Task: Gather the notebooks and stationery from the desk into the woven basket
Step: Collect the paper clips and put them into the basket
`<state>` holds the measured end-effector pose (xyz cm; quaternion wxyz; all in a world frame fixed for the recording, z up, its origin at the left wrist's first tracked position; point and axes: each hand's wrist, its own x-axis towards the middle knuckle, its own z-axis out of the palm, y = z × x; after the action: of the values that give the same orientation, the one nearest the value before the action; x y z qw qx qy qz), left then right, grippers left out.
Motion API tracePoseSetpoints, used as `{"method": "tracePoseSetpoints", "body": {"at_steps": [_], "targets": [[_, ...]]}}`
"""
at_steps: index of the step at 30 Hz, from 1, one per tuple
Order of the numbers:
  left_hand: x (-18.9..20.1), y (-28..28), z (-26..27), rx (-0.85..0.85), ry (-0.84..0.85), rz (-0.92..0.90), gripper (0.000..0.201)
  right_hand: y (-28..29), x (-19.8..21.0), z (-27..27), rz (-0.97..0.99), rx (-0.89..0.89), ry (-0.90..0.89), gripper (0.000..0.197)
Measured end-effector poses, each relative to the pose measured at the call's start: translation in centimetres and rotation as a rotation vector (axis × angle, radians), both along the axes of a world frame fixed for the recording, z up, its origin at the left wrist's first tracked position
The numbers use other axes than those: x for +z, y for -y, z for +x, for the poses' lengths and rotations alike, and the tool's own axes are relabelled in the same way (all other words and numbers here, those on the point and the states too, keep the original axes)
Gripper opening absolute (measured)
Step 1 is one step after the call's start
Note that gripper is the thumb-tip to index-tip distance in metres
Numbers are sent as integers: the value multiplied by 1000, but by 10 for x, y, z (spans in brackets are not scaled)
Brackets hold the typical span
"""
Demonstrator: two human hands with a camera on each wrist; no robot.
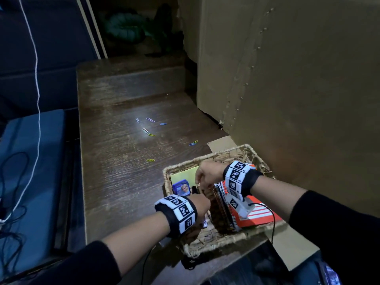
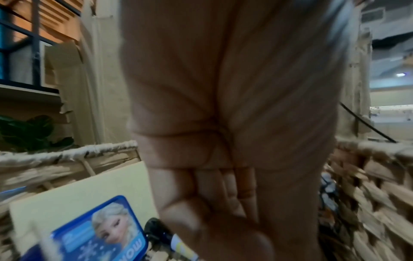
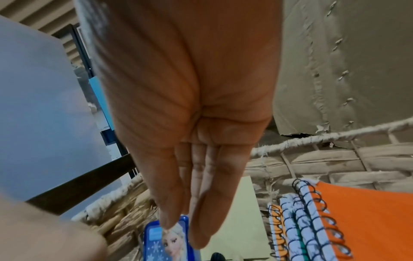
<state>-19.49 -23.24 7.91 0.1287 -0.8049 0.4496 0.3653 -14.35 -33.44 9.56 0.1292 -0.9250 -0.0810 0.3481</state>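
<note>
At the far left, a blue cushion point(image 1: 30, 161) carries loose black cables, and a white cord point(image 1: 37, 79) hangs down past it. The dark wooden desk point(image 1: 123, 182) runs from near to far, its long axis pointing away from the person, with open room along its left side and middle. Coloured paper clips point(image 1: 149, 131) lie scattered on that open stretch, well apart from the woven basket point(image 1: 205, 246), pointing in mixed directions. The basket sits at the near right corner of the desk, its near rim close to the desk's near edge. Inside it on the left, a pale yellow sheet point(image 1: 185, 174) lies flat under a blue printed tin point(image 1: 182, 189). The left hand point(image 1: 200, 204) reaches into the basket just beside the tin, fingers straight and together, holding nothing that shows. The right hand point(image 1: 207, 173) hangs over the basket's middle, fingers straight and pressed together, pointing down toward the tin. To the right, spiral notebooks point(image 1: 224, 210) lie stacked, spines on the left and running near to far, an orange notebook point(image 1: 257, 214) uppermost. A large cardboard box point(image 1: 287, 79) stands against the desk's right side behind the basket, closing off that edge.
</note>
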Motion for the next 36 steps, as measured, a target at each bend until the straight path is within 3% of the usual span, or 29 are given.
{"method": "tracePoseSetpoints", "body": {"at_steps": [2, 6, 9, 13, 18, 25, 32, 36], "targets": [[-5, 7, -1, -41, 2, 46, 33, 2, -1, -1, 28, -17, -1, 29], [-10, 12, -2, -50, -11, 106, 15, 6, -5, -5, 68, -53, -12, 27], [-16, 9, -1, -70, -27, 160, 35, 10, -9, -4, 99, -59, -17, 25], [-8, -1, 5, -35, 6, 79, 40, 12, -10, 5, 107, -53, -8, 22], [19, -43, 28, 251, -78, -270, 21, 5, 12, 31, 284, -81, 68, 6], [39, -125, 104, 633, 80, -583, 18, -24, 40, 103, 465, -224, 205, 20], [2, -172, 167, 1000, 212, -716, 14, -59, 35, 185, 234, -259, 403, 20], [-32, -182, 195, 1159, 200, -766, 32, -82, 9, 229, 140, -235, 386, 21]]}}
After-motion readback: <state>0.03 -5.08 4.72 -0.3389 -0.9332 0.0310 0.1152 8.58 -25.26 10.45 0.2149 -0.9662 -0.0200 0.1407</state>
